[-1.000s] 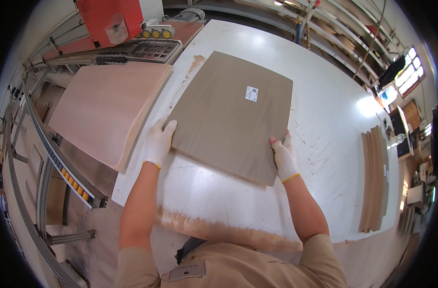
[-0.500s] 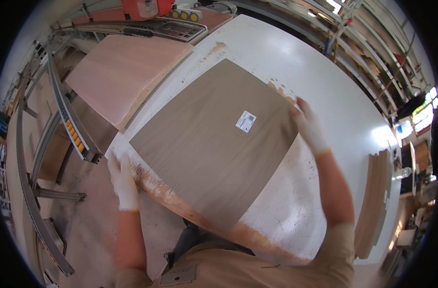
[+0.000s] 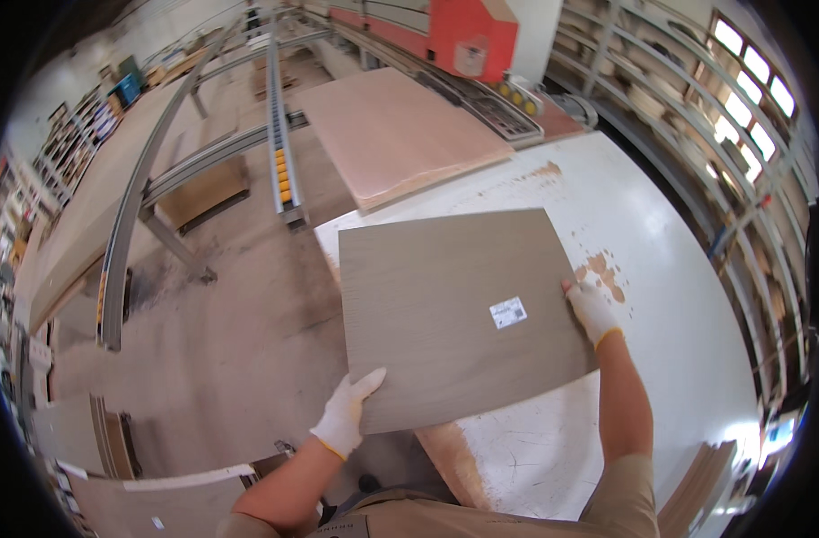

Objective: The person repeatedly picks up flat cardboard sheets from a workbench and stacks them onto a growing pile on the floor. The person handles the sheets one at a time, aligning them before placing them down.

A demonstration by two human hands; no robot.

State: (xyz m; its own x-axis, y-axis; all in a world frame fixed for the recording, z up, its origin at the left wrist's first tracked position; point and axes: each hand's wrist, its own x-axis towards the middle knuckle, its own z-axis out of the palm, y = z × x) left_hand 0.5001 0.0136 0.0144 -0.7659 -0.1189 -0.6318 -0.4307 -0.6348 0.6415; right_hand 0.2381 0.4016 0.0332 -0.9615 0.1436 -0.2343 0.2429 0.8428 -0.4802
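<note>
A flat grey-brown wood-grain panel (image 3: 427, 296) with a small white label (image 3: 508, 313) is held between my two gloved hands. My left hand (image 3: 345, 410) grips its left edge near the lower corner, the thumb lying over the top face. At the opposite edge, my right hand (image 3: 591, 309) is closed round the side, with its fingertips on the rim. Part of the panel lies over the white worktable (image 3: 670, 269), and its left part reaches out past the table's edge above the floor. The fingers beneath the panel are hidden.
A pinkish-brown board (image 3: 409, 130) lies beyond the panel, next to a red machine (image 3: 470, 40). Roller rails (image 3: 279, 134) stand at the far left. Stacked panels are at the lower left (image 3: 158, 502) and lower right (image 3: 697, 493). Shelving (image 3: 643, 63) lines the far right.
The panel has turned and shifted left, partly off the table. My left hand, apart from it before, now grips its left edge. The view has swung left.
</note>
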